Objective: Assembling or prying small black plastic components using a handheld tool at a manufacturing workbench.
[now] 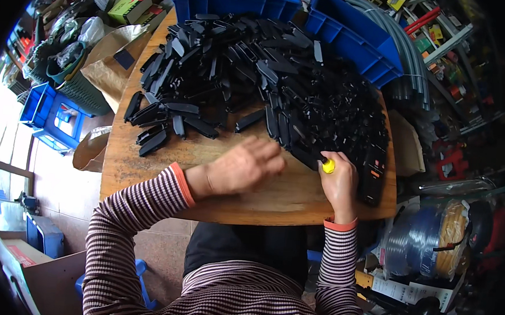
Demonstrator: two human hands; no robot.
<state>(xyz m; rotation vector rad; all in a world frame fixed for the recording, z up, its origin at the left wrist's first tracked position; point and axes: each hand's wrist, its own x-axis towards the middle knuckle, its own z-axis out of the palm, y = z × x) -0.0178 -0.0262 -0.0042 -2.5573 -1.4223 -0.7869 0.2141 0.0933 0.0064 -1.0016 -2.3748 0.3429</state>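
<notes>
Right hand (341, 180), right of centre, closed round a yellow-ended piece (328, 166). Left hand (245, 166), mid-frame, loosely curled and blurred over the table (237, 208); I can't tell if it holds anything. Long black parts (268, 72) heap across upper centre, small black pieces (345, 108) to their right, blue bins (237, 5) at the top. I'd judge plenty remains; can't pick out finished ones.

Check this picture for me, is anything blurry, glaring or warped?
Head view: the left hand is smeared, probably by motion, while the right hand looks sharper; head view: glare washes out the window at far left; head view: the small black pieces merge into a dark mass; head view: a wide lens warps the surroundings toward a dark rim.
</notes>
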